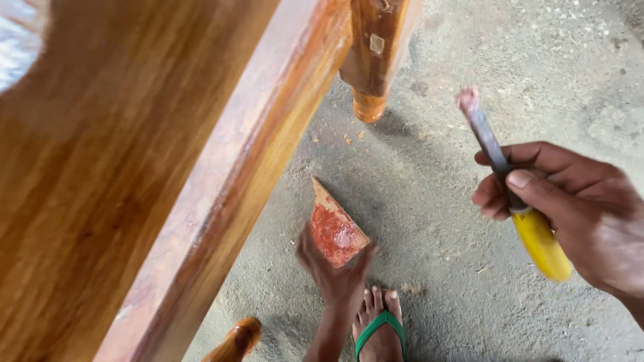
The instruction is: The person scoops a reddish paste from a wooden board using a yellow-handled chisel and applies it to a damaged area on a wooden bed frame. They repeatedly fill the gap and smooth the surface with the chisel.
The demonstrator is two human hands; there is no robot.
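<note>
My right hand (577, 214) grips a tool with a yellow handle (542, 245) and a narrow flat blade (481, 131) smeared with reddish paste, its tip pointing up. Low in the middle, my left hand (335, 275) holds a thin triangular piece (333, 228) coated with red-brown paste, just above the floor. A varnished wooden furniture piece (134, 174) with a raised rail (248, 154) fills the left of the view, beside both hands.
The furniture's turned leg (370, 80) stands on the grey concrete floor (469, 281), and another leg tip (238, 338) shows at the bottom. My foot in a green flip-flop (380, 328) rests under the left hand. Small chips lie by the far leg.
</note>
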